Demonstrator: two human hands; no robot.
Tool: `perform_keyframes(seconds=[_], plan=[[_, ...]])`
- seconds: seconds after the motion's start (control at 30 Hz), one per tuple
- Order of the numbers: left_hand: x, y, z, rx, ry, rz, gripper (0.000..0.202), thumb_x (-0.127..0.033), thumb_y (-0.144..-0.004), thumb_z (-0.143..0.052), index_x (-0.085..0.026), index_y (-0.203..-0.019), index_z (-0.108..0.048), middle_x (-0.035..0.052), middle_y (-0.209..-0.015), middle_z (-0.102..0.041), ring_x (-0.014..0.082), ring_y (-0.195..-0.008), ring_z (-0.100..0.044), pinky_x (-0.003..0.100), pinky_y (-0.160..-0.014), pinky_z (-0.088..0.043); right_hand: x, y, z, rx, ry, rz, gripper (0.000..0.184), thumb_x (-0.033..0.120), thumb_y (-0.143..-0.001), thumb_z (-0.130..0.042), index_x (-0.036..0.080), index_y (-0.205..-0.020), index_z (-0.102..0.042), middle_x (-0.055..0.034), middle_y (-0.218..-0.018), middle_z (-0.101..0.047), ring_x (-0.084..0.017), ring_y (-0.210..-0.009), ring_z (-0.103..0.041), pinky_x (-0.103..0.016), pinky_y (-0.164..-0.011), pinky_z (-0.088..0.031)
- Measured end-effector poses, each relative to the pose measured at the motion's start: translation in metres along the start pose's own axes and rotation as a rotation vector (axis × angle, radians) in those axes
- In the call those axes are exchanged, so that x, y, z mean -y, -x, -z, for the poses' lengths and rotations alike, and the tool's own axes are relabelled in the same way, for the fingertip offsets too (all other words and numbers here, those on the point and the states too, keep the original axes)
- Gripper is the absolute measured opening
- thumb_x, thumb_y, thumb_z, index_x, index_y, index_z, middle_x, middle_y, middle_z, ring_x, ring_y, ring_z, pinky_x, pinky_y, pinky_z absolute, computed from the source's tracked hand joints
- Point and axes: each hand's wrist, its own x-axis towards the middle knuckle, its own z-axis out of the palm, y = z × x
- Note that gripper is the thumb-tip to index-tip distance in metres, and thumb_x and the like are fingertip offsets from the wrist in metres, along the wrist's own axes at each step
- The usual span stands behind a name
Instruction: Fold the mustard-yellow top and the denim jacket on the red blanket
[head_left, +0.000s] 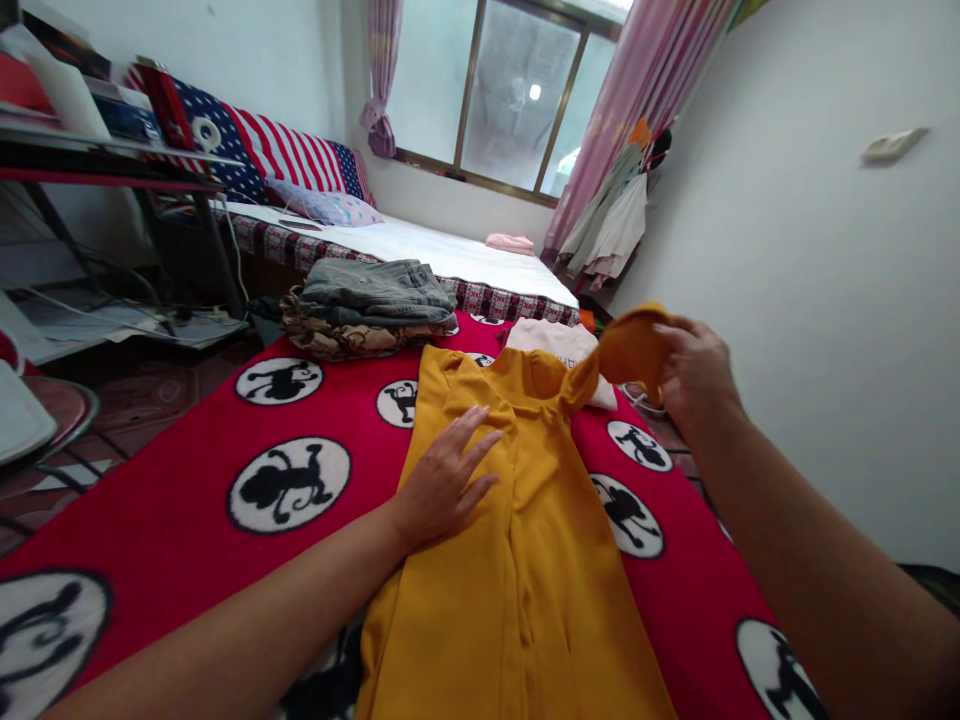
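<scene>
Sideways from the right grip [697,365], the yellow garment [480,590] lies to the left and nearer the wearer, joined to it by one sleeve [634,340] drawn out and lifted clear of the red blanket [180,480]. That grip is clamped on the sleeve's end; the left grip [448,478] lies palm down on the upper front, fingers a little apart and pinching nothing. The long axis runs from the neckline, left of the right grip, back toward the wearer, with the lower end out of view. The left grip is nearer the middle of the body, the right nearer the sleeve.

The cloth is plain mustard, smooth and matt, gathered at the bust, with a long crease down the centre. A pale top [551,338] lies just left of the raised sleeve, beyond the neckline.
</scene>
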Motion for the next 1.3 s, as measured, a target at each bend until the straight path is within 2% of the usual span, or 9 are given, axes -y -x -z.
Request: perform_keyframes(seconds=[0.1, 0.2, 0.3, 0.47, 0.6, 0.8, 0.97, 1.07, 1.3], plan=[[-0.005, 0.002, 0.011, -0.033, 0.012, -0.145, 0.043, -0.018, -0.093, -0.042, -0.021, -0.135, -0.050, 0.0096, -0.155, -0.033, 0.0239, -0.145, -0.026, 0.046, -0.118, -0.030, 0.078, 0.022, -0.039, 0.175, -0.059, 0.064, 0.048, 0.034, -0.081, -0.067, 0.025, -0.126, -0.054, -0.0042, -0.128, -0.060, -0.021, -0.112, -0.062, -0.037, -0.090, -0.053], [-0.004, 0.002, 0.011, -0.056, -0.033, -0.135, 0.047, -0.009, -0.088, -0.043, -0.022, -0.133, -0.052, 0.0090, -0.154, -0.033, 0.0245, -0.144, -0.027, 0.047, -0.117, -0.031, 0.117, 0.067, -0.050, 0.317, 0.080, 0.110, 0.028, 0.029, -0.084, -0.064, 0.026, -0.112, -0.063, -0.0028, -0.128, -0.062, -0.022, -0.122, -0.056, -0.041, -0.103, -0.046], [0.000, -0.001, 0.005, -0.079, -0.077, -0.022, 0.053, -0.005, -0.083, -0.043, -0.021, -0.132, -0.052, 0.0094, -0.155, -0.030, 0.0255, -0.145, -0.024, 0.049, -0.118, -0.030, 0.098, 0.121, -0.036, 0.353, 0.277, 0.024, 0.020, 0.029, -0.087, -0.058, 0.025, -0.105, -0.066, -0.0060, -0.119, -0.066, -0.024, -0.117, -0.059, -0.042, -0.102, -0.047], [0.009, -0.009, -0.001, -0.097, -0.173, 0.206, 0.052, -0.005, -0.080, -0.047, -0.018, -0.129, -0.054, 0.0119, -0.151, -0.035, 0.0278, -0.144, -0.026, 0.048, -0.117, -0.030, 0.041, 0.203, 0.000, 0.441, 0.666, -0.300, 0.047, 0.039, -0.076, -0.064, 0.027, -0.121, -0.060, -0.0097, -0.126, -0.062, -0.031, -0.108, -0.064, -0.044, -0.086, -0.055], [0.022, -0.014, 0.001, -0.068, -0.254, 0.298, 0.045, -0.016, -0.084, -0.050, -0.018, -0.129, -0.056, 0.0123, -0.143, -0.047, 0.0299, -0.139, -0.033, 0.048, -0.114, -0.033, 0.038, 0.243, 0.015, 0.486, 0.699, -0.509, 0.055, 0.043, -0.073, -0.066, 0.027, -0.125, -0.059, -0.0104, -0.117, -0.069, -0.031, -0.090, -0.070, -0.043, -0.074, -0.056], [0.051, -0.025, 0.011, 0.064, -0.321, 0.340, 0.038, -0.017, -0.086, -0.046, -0.020, -0.119, -0.065, 0.0116, -0.119, -0.063, 0.0276, -0.111, -0.057, 0.041, -0.095, -0.046, 0.040, 0.255, 0.010, 0.448, 0.479, -0.620, 0.045, 0.034, -0.077, -0.059, 0.024, -0.120, -0.062, -0.0096, -0.109, -0.072, -0.030, -0.097, -0.069, -0.041, -0.084, -0.054], [0.065, -0.053, 0.031, 0.201, -0.434, 0.315, 0.032, -0.019, -0.091, -0.043, -0.023, -0.100, -0.074, 0.0068, -0.097, -0.068, 0.0213, -0.085, -0.065, 0.028, -0.070, -0.047, 0.034, 0.250, 0.003, 0.412, 0.191, -0.693, 0.039, 0.042, -0.082, -0.057, 0.020, -0.112, -0.066, -0.0093, -0.097, -0.074, -0.028, -0.089, -0.070, -0.037, -0.078, -0.056], [0.063, -0.081, 0.055, 0.097, -0.482, 0.298, 0.032, -0.017, -0.091, -0.044, -0.023, -0.104, -0.073, 0.0035, -0.099, -0.068, 0.0163, -0.079, -0.064, 0.024, -0.067, -0.044, 0.044, 0.241, 0.002, 0.349, 0.044, -0.751, 0.043, 0.050, -0.083, -0.058, 0.019, -0.110, -0.067, -0.0105, -0.099, -0.073, -0.026, -0.087, -0.070, -0.035, -0.077, -0.056], [0.057, -0.141, 0.119, -0.076, -0.523, 0.262, 0.036, -0.018, -0.096, -0.038, -0.014, -0.116, -0.067, 0.0013, -0.110, -0.061, 0.0173, -0.099, -0.058, 0.030, -0.089, -0.043, 0.088, 0.223, -0.025, 0.377, -0.168, -0.774, 0.049, 0.056, -0.081, -0.062, 0.020, -0.115, -0.066, -0.0112, -0.097, -0.072, -0.025, -0.085, -0.068, -0.034, -0.074, -0.056]])
